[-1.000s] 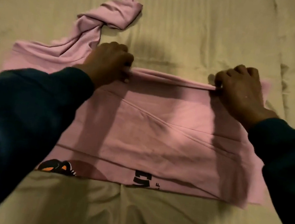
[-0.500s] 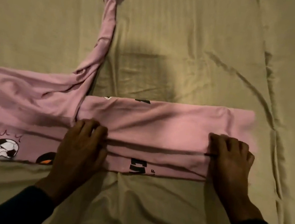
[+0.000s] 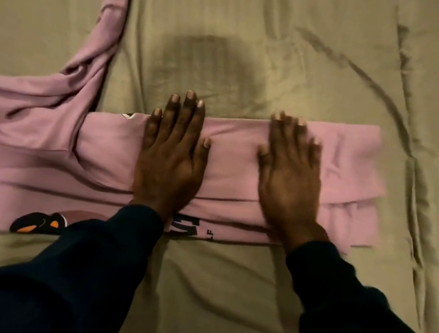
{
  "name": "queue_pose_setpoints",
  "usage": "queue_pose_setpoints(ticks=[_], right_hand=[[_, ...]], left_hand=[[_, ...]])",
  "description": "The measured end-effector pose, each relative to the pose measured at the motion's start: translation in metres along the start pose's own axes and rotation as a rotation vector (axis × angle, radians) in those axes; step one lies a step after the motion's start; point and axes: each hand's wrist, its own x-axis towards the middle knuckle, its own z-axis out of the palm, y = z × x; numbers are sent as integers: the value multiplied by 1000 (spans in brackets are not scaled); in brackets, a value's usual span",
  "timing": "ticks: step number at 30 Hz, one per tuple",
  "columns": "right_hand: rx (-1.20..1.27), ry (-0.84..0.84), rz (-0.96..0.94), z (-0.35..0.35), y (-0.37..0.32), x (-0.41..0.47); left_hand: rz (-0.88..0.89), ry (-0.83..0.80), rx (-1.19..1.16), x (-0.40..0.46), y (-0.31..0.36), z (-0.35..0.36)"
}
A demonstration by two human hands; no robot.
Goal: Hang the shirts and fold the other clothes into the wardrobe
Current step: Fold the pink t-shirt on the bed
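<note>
— What's underneath it all?
— A bed under an olive-tan sheet, creased, with deep wrinkles on the right. Nothing of the room beyond shows.
— And the pink garment?
— Lying across the bed in a folded band, one long part trailing away at upper left, prints along its near edge.
— The hands?
— Left hand and right hand both lie palm-down on the band, fingers straight, slightly spread, pressing flat and gripping nothing.

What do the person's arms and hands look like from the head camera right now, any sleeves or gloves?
Both hands, left hand and right hand, are bare, with no gloves, rings or watch showing. Both arms wear long dark navy sleeves ending at the wrists.
</note>
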Motion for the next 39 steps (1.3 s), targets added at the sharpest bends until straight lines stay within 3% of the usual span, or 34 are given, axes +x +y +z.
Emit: queue_pose_setpoints(ticks=[3, 8, 13, 24, 32, 34, 36, 39], right_hand=[[-54, 89, 208, -9, 48, -15], [-76, 165, 241, 3, 43, -16], [-121, 160, 389, 8, 44, -15], [-161, 276, 325, 20, 48, -13], [-178, 92, 389, -8, 39, -4], [119, 250, 352, -27, -6, 6], [696, 286, 300, -48, -74, 22], [1409, -131, 407, -57, -184, 58]], left_hand=[[0, 23, 14, 2, 2, 6], [-17, 52, 47, 1, 2, 12], [-25, 89, 32, 1, 4, 17], [-35, 102, -13, 2, 5, 21], [7, 20, -166, -2, -5, -10], [-51, -4, -143, -17, -29, -27], [-134, -47, -77, -38, -50, -37], [-126, -72, -41, -59, -64, -37]])
